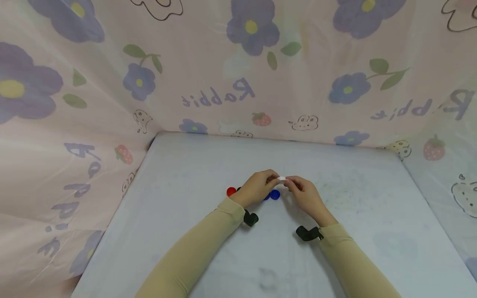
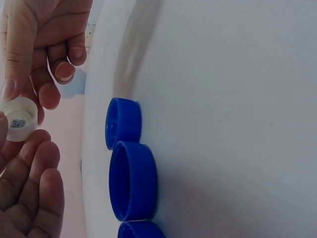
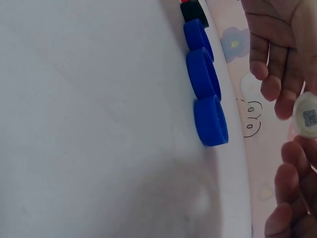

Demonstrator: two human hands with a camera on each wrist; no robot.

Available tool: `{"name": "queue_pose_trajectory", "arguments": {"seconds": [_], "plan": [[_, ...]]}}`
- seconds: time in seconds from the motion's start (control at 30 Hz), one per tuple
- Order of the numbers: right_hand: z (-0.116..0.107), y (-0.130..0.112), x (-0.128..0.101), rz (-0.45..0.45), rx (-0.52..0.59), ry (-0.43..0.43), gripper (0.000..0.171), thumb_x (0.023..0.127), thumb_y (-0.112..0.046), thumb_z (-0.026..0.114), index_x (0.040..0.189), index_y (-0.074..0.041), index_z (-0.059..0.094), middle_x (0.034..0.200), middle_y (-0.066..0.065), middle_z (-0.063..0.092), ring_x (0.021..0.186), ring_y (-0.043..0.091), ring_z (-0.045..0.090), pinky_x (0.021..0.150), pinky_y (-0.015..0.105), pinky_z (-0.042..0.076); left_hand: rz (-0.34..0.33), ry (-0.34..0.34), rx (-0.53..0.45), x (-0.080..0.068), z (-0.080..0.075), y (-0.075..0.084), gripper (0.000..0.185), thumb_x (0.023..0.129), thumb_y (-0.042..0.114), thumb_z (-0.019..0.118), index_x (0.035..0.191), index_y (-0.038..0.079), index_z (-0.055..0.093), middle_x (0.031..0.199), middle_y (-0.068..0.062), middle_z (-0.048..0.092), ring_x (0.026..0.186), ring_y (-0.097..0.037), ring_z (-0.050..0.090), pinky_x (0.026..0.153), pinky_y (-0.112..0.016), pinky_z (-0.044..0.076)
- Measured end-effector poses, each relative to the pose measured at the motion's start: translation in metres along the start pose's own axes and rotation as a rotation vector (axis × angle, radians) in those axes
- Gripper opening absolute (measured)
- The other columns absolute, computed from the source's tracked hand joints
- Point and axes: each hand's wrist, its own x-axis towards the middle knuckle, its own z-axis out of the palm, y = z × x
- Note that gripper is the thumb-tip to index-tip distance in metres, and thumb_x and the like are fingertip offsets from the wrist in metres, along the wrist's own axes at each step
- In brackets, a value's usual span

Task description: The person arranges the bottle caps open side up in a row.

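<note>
A small white bottle cap (image 1: 282, 179) is held up between the two hands, over the table. From its left side, my left hand (image 1: 258, 187) pinches it with the fingertips. My right hand (image 1: 306, 198) pinches the other side between thumb and fingers. The left wrist view shows a greyish printed mark inside the white cap (image 2: 19, 119). Below the hands, blue caps (image 1: 275, 194) stand in a row on the table; the right wrist view shows three blue caps (image 3: 198, 74). Left of them are a black cap (image 3: 192, 14) and a red cap (image 1: 231, 191), partly hidden in the head view by my left hand.
The white table (image 1: 179, 165) carries faint smudges. A patterned curtain (image 1: 208, 62) with flowers, strawberries and rabbits encloses its back and sides. Black camera mounts (image 1: 307, 233) stick out from both wrists, low over the tabletop.
</note>
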Motion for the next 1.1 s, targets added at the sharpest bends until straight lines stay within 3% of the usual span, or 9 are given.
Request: {"name": "queue_pose_trajectory", "arguments": {"seconds": [0.2, 0.53, 0.83, 1.1], "plan": [[-0.0011, 0.0008, 0.0002, 0.002, 0.0, 0.023, 0.04, 0.1, -0.04, 0.05, 0.113, -0.006, 0.066, 0.101, 0.008, 0.068, 0.09, 0.021, 0.061, 0.077, 0.04, 0.049, -0.012, -0.018, 0.004, 0.0013, 0.0022, -0.0014, 0.028, 0.1, 0.035, 0.052, 0.116, 0.016, 0.063, 0.102, -0.002, 0.067, 0.082, -0.006, 0.057, 0.075, -0.024, 0.048], [-0.0021, -0.0002, 0.0004, -0.009, 0.0, 0.031, 0.035, 0.101, -0.035, 0.051, 0.113, -0.006, 0.066, 0.101, 0.007, 0.069, 0.087, 0.021, 0.062, 0.075, 0.038, 0.05, 0.018, 0.005, -0.006, 0.003, 0.0044, -0.0029, 0.022, 0.1, 0.031, 0.055, 0.115, 0.016, 0.062, 0.095, 0.012, 0.063, 0.087, -0.002, 0.058, 0.078, -0.022, 0.048], [-0.004, -0.0007, 0.0003, -0.02, 0.005, 0.01, 0.031, 0.1, -0.03, 0.054, 0.119, -0.008, 0.064, 0.103, 0.008, 0.069, 0.09, 0.022, 0.064, 0.076, 0.038, 0.051, 0.009, 0.003, -0.024, 0.0025, 0.004, -0.0003, 0.028, 0.1, 0.028, 0.056, 0.125, 0.016, 0.056, 0.097, 0.008, 0.065, 0.084, -0.003, 0.059, 0.077, -0.024, 0.049], [-0.0055, -0.0002, -0.0017, -0.025, 0.015, -0.015, 0.03, 0.098, -0.024, 0.059, 0.126, -0.011, 0.059, 0.1, 0.01, 0.066, 0.087, 0.025, 0.063, 0.07, 0.03, 0.049, 0.002, -0.015, -0.052, 0.0014, 0.0049, -0.0001, 0.024, 0.1, 0.027, 0.055, 0.123, 0.021, 0.054, 0.096, 0.005, 0.066, 0.079, -0.005, 0.06, 0.072, -0.026, 0.049]]}}
